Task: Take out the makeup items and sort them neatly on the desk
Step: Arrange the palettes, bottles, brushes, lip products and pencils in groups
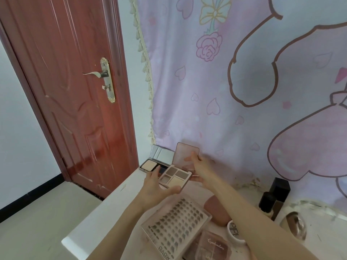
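An open pink eyeshadow palette (175,176) with several brown and beige pans is held above the far part of the white desk (90,222). My left hand (156,186) grips its base from below and the left. My right hand (199,165) pinches the raised pink lid (183,154). Behind it an open powder compact with a mirror (157,161) lies on the desk's far corner. Nearer me lie a clear false-lash tray (174,228), a pink pouch (216,210) and a closed pink palette (212,246).
Dark foundation bottles (274,196) stand at the right by the wall hanging. A white jar (234,233) and a rounded glass piece (294,225) sit near my right forearm. A red door (75,91) is to the left, beyond the desk edge.
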Motion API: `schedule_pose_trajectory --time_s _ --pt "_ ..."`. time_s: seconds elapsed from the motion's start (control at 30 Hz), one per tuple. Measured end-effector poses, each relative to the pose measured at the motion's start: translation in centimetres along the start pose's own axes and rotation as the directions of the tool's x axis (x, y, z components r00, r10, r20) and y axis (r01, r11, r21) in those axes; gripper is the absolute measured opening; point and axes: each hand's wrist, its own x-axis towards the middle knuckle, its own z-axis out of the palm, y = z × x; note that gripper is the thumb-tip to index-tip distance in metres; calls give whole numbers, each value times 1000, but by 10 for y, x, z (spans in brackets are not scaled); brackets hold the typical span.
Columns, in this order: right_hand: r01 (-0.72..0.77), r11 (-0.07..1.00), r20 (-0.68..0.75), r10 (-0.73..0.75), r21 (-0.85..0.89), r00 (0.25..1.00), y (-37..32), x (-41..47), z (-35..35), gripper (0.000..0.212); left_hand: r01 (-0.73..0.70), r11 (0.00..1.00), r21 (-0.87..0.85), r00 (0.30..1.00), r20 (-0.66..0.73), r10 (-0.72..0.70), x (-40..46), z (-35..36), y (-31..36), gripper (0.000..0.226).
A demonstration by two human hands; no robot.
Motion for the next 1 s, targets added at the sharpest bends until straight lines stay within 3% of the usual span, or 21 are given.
schedule_pose_trajectory --time_s 0.1,0.37,0.5,0.67,0.83,1.0 --pt "2 1000 -36 -3 -14 999 7 15 2 35 32 999 -19 999 -23 -32 4 11 -15 108" --pt "-80 996 -108 74 -47 991 28 49 3 34 -29 999 -18 985 -171 25 13 19 -43 60" --pt "-76 995 -119 67 -72 991 35 62 7 34 -64 997 47 972 -222 73 15 19 -46 48" --pt "-80 988 -131 62 -136 989 40 72 10 35 -85 996 9 981 -174 85 13 16 -49 43" --pt "-30 949 -193 -33 -314 981 37 69 8 28 -92 995 -40 991 -105 87 12 10 -54 42" --pt "-33 949 -270 -55 -313 961 37 66 6 23 -118 993 -33 987 -110 113 10 10 -55 39"
